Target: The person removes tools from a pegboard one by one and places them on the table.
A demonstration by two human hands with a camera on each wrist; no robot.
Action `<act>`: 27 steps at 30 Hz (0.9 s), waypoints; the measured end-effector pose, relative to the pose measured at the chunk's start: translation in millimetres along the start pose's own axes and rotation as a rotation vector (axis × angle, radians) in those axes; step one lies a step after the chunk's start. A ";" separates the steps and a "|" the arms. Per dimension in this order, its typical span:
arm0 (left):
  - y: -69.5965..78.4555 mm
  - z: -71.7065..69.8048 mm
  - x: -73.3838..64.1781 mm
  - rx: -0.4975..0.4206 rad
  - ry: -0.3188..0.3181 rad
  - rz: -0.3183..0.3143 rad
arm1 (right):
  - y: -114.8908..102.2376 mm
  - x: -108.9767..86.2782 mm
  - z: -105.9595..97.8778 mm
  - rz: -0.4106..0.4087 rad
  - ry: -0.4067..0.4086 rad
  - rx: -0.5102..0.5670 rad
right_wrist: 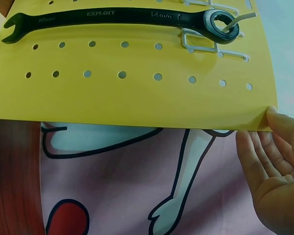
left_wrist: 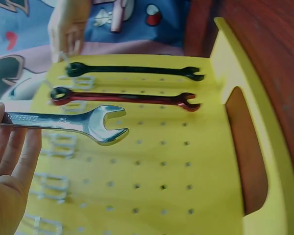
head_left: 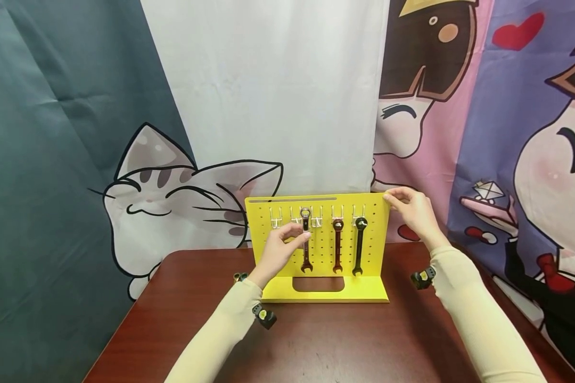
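Observation:
My left hand pinches a silver combination wrench between thumb and fingers, its open end hanging down in front of the yellow pegboard. In the left wrist view the wrench stands off the board's face. My right hand grips the board's upper right corner, thumb on the front and fingers behind, as the right wrist view shows. A red wrench and a black wrench hang by their ring ends on white hooks on the board's right half.
More white hooks line the board's upper left. The board's foot stands on a brown table. Small dark and brassy round items lie left of the board, partly behind my left wrist. A printed cartoon curtain hangs behind.

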State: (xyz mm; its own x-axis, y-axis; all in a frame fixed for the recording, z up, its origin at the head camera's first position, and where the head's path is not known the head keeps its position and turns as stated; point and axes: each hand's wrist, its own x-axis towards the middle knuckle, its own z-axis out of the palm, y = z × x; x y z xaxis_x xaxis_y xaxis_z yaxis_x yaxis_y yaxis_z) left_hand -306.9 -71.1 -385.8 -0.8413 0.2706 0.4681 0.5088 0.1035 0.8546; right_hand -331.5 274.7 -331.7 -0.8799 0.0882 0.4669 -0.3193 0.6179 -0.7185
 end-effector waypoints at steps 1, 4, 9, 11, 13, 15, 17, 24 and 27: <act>3.5 -4.2 -0.5 0.002 0.007 0.011 | -0.1 0.0 0.2 0.001 -0.001 -0.002; 15.0 -17.2 -1.9 0.009 0.034 0.033 | -0.4 0.2 0.7 0.000 -0.002 -0.008; 32.9 -41.0 -4.3 0.024 0.084 0.058 | -0.3 0.1 0.9 -0.008 -0.003 -0.011; 40.3 -51.1 -3.7 0.033 0.101 0.076 | -0.9 0.1 0.5 -0.008 -0.002 -0.007; 47.9 -61.5 -2.5 0.047 0.119 0.090 | -1.7 0.0 -0.6 -0.002 -0.004 0.004; 54.4 -72.0 -1.2 0.068 0.136 0.102 | -2.0 0.0 -2.0 0.003 -0.006 0.010; 59.1 -82.8 -0.5 0.080 0.157 0.117 | -1.9 0.2 -2.9 0.008 -0.007 0.006; 65.2 -120.0 -7.4 0.099 0.237 0.132 | 0.1 1.1 -2.0 0.015 -0.011 -0.009; 65.8 -132.4 -11.2 0.103 0.272 0.129 | -0.3 1.5 -2.1 0.015 -0.012 -0.003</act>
State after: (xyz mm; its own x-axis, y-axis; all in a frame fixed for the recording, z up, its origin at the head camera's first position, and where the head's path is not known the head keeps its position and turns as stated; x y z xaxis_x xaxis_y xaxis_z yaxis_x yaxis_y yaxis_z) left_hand -288.2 -194.1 -305.0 -0.7797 0.0235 0.6257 0.6185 0.1848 0.7638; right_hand -332.0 276.3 -329.7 -0.8886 0.0881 0.4502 -0.3053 0.6190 -0.7236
